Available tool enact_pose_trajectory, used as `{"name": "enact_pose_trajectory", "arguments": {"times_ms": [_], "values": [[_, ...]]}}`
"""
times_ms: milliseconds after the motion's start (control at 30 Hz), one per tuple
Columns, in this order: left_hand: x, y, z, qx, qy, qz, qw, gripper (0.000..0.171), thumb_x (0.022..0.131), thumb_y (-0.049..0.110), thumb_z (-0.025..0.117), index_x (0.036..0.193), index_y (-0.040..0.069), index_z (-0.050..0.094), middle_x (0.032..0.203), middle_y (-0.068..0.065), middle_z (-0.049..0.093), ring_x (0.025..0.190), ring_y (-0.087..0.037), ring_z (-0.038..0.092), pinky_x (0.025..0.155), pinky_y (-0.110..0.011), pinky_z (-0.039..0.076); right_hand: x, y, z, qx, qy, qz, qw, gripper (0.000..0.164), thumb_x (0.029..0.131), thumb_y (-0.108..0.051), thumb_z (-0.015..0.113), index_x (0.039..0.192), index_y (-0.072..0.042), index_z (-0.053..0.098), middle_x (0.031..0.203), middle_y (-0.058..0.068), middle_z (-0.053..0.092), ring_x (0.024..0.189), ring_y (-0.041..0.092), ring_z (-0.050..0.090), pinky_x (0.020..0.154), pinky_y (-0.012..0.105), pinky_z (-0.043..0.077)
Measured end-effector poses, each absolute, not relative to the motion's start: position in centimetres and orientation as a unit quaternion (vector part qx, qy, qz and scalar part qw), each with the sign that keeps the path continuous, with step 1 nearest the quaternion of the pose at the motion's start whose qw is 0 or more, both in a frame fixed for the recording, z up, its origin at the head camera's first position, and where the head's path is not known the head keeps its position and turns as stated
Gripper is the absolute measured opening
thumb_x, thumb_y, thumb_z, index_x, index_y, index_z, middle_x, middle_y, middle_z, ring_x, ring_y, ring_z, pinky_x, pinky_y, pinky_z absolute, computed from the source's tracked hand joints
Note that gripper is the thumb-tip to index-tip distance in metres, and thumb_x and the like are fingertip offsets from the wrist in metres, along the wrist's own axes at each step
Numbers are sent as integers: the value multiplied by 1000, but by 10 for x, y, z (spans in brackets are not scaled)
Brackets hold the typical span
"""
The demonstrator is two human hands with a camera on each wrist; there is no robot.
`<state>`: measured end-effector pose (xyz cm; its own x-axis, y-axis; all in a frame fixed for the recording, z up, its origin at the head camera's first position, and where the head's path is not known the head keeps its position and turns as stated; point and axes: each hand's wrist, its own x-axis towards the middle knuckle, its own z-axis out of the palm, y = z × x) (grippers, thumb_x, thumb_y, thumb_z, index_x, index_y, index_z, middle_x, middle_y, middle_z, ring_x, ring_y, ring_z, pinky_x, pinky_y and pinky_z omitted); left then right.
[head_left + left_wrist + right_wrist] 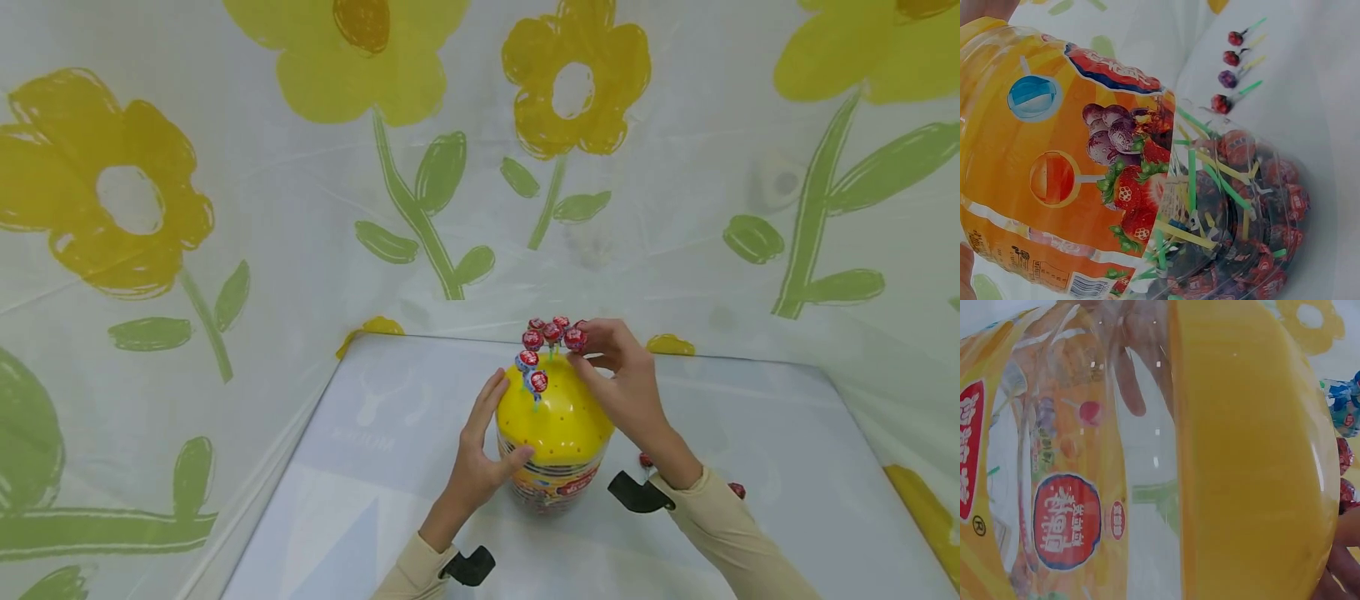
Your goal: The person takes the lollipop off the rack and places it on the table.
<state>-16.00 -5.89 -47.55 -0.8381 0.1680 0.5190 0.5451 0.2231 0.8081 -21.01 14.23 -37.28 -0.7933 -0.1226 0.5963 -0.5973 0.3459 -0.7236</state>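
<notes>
A clear plastic candy jar (555,492) with a colourful fruit label stands upright on the table, topped by a domed yellow lid (562,425) with small holes. My left hand (483,454) holds the jar at the lid's left side, thumb across the front. Several wrapped lollipops (527,360) stick up from the lid's holes. At the top right of the lid, my right hand (630,379) pinches a red lollipop (575,338); its stick is mostly hidden by the fingers. Inside the jar, in the left wrist view, lie many lollipops (1238,147) with green and yellow sticks.
Loose lollipops (1227,79) lie in a row on the table, right of the jar; in the head view one red lollipop (737,490) shows past the right sleeve. The white table (337,467) ends at the back against a flower-printed curtain (300,208).
</notes>
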Motion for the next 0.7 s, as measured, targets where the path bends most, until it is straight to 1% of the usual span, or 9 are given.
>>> {"name": "enact_pose_trajectory", "arguments": {"times_ms": [100, 233, 333, 467, 600, 700], "values": [[-160, -59, -476, -233, -765, -578, 162, 74, 86, 43, 62, 148, 19, 30, 155, -7, 22, 140, -22, 27, 109, -46, 30, -211, 142, -371, 234, -783, 520, 247, 40, 79, 7, 70, 115, 0, 54, 98, 8, 64, 84, 16, 64, 73, 17, 54], [-160, -60, -476, -231, -764, -580, 161, 75, 85, 42, 63, 148, 18, 31, 155, -9, 23, 140, -21, 27, 108, -47, 31, -211, 143, -364, 243, -770, 527, 265, 41, 77, 10, 70, 114, 1, 54, 98, 10, 64, 84, 11, 63, 74, 15, 53], [-159, -59, -474, -229, -762, -584, 161, 75, 84, 40, 64, 148, 17, 31, 155, -6, 23, 140, -22, 26, 108, -47, 31, -210, 145, -359, 244, -763, 534, 270, 44, 75, 14, 70, 115, 3, 54, 98, 12, 64, 84, 11, 63, 74, 15, 53], [-158, -59, -474, -229, -761, -585, 164, 75, 84, 38, 65, 147, 14, 32, 155, -6, 23, 139, -23, 27, 108, -48, 31, -206, 149, -353, 232, -768, 538, 259, 45, 75, 16, 69, 115, 5, 53, 98, 15, 65, 82, 13, 62, 72, 14, 53], [-159, -59, -475, -230, -762, -582, 168, 75, 84, 39, 65, 147, 14, 32, 154, -9, 24, 139, -23, 28, 107, -48, 32, -201, 155, -351, 216, -777, 541, 240, 44, 78, 10, 70, 117, 1, 54, 99, 11, 66, 82, 12, 62, 72, 15, 53], [-159, -59, -476, -231, -760, -583, 167, 76, 84, 39, 65, 147, 14, 32, 154, -10, 24, 140, -23, 27, 108, -48, 31, -198, 161, -352, 209, -779, 545, 229, 44, 78, 7, 71, 118, -1, 54, 99, 9, 66, 83, 10, 62, 71, 16, 54]]}}
